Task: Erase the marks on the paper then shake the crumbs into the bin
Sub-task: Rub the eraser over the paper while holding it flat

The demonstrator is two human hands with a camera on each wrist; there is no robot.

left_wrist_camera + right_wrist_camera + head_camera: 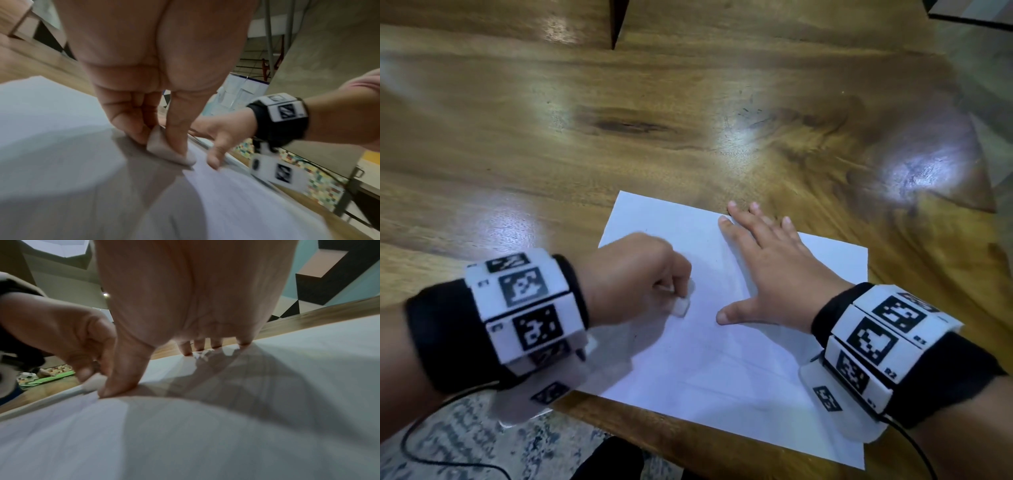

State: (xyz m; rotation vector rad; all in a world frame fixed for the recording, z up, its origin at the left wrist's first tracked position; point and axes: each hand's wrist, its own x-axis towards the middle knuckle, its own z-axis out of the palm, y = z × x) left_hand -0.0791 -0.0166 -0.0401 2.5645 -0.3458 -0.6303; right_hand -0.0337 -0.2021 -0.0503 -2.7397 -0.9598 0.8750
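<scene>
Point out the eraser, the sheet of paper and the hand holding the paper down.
eraser (164,151): left wrist view, on its flat face below the pinching fingers.
paper (722,377): head view, on the bare middle of the sheet.
right hand (774,270): head view, on the back of the hand, pressed flat on the paper.

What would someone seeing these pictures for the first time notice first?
Probably the white paper lying on the wooden table at its near edge, with both hands on it. The left hand pinches a small white eraser against the sheet, while the right hand lies flat with fingers spread, holding the paper down. The chunky wrist bands with black-and-white square codes also stand out.
</scene>
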